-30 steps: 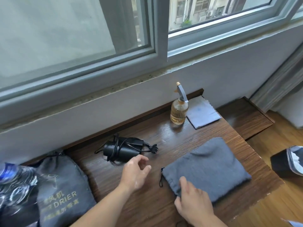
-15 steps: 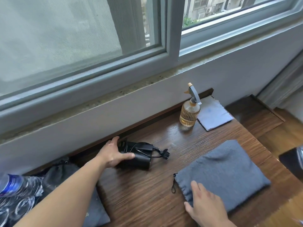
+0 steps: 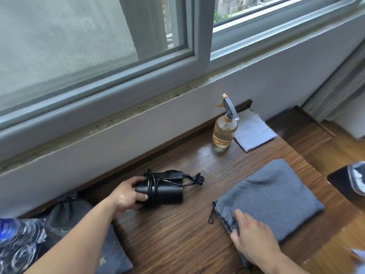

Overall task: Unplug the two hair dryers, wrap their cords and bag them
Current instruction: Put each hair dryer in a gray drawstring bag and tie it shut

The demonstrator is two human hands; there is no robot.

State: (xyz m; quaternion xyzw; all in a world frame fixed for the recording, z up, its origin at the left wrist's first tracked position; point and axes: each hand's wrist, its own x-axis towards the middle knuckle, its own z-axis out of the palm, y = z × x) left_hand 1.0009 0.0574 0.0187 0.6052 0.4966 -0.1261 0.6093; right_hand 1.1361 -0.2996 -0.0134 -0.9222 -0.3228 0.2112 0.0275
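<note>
Dark wooden bench (image 3: 177, 238) runs under a wide window, with a pale wall just behind it. Left of centre lies a black hair dryer (image 3: 164, 192) on its side, its cord (image 3: 151, 184) wound around the body and the plug (image 3: 199, 179) sticking out to the right. The left hand (image 3: 127, 196) grips the dryer's left end, fingers curled round it. To the right lies a flat grey bag (image 3: 276, 194), its drawstring (image 3: 211, 213) trailing off the left edge. The right hand (image 3: 253, 234) rests on the bag's near left corner with fingers fairly straight (no clear pinch). At the far side stands an amber spray bottle (image 3: 224, 134) just beside a pale folded cloth (image 3: 254, 133). Near left sits a second dark bag (image 3: 79, 218), touching some clear plastic bottles (image 3: 18, 242).
</note>
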